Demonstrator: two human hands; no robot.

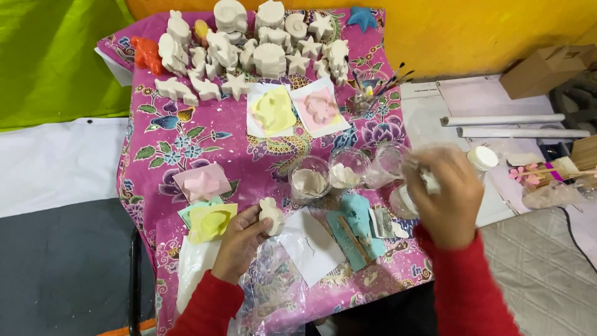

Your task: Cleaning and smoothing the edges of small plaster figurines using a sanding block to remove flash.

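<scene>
Surface: small table covered by a magenta floral cloth (pixel 186 134), centre of frame. Behind it, a yellow wall (pixel 485 31) along the top edge; a green sheet (pixel 56 56) at upper left; white and dark grey floor covering at left. At right, a pale side surface with white tubes (pixel 504 119), a cardboard box (pixel 547 68) and a white-capped bottle (pixel 482 158).

Top of cloth: crowded group of white plaster figures (pixel 249 53), mostly stars and animals, plus an orange one and a blue star. Below them, yellow and pink moulds on paper squares. Centre: three clear cups (pixel 309 177), two with pale contents. A jar of brushes (pixel 367 96) stands at upper right of the cloth.

Left hand (pixel 239 242), lower centre: fingers curled around a small white plaster figure (pixel 271 214), held just above the cloth beside a white paper square (pixel 311 242). A yellow mould (pixel 211 223) lies just left of it.

Right hand (pixel 444 196), right of centre: fingers closed around a small pale object, motion-blurred; what it is cannot be told.

Hard to read: shape of the held figure uncertain. Both red sleeves are cut off at the bottom edge. Clear plastic at lower centre obscures the cloth beneath.
</scene>
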